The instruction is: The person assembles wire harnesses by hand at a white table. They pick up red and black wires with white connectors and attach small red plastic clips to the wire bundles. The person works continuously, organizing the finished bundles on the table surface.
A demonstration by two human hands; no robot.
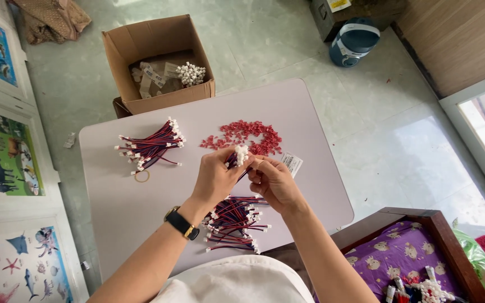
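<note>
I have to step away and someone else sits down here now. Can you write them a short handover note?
Left hand: grips a small bunch of red-and-blue wire leads, white connector ends up.
Right hand: fingertips at the same bunch, thumb and forefinger pinched beside the connectors.
On the table: a tied-looking bundle at the far left with a rubber band beside it, a loose pile of leads near the body, red small parts scattered ahead.
Done: one bundle set aside.
Left: the loose pile, and the bunch in hand.

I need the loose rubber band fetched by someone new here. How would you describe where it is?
On the pale table, look at its far left, under the bound wire bundle. The rubber band lies flat beside its lower end: a thin tan ring, the only loop among straight red-and-blue wires.
</note>
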